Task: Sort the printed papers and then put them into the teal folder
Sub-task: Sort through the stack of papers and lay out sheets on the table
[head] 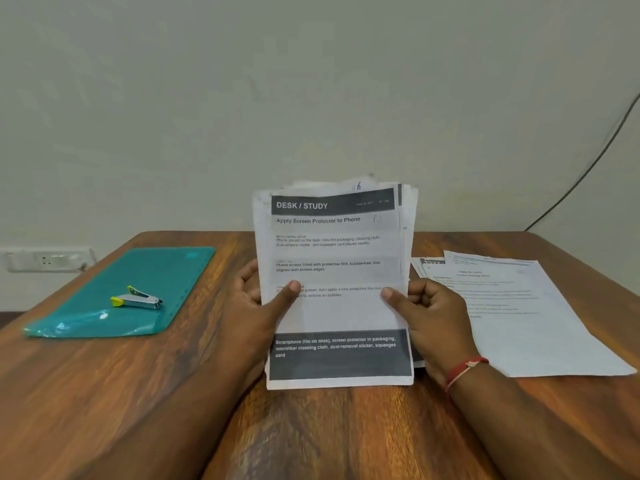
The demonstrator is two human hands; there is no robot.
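A stack of printed papers (334, 251) stands upright on its bottom edge at the middle of the wooden table; its front sheet reads "DESK / STUDY". My left hand (258, 306) grips the stack's left edge, thumb across the front page. My right hand (427, 317) grips the right edge the same way, thumb on the front. The teal folder (138, 271) lies flat and closed at the left of the table. More printed sheets (512, 306) lie flat in a loose pile at the right, partly behind my right hand.
A small silver staple remover with yellow-green tips (138, 298) rests on the teal folder. A wall socket (45, 259) sits low on the wall at the left. A dark cable (588, 168) runs down the wall at the right. The wooden table (329, 431) reaches the wall.
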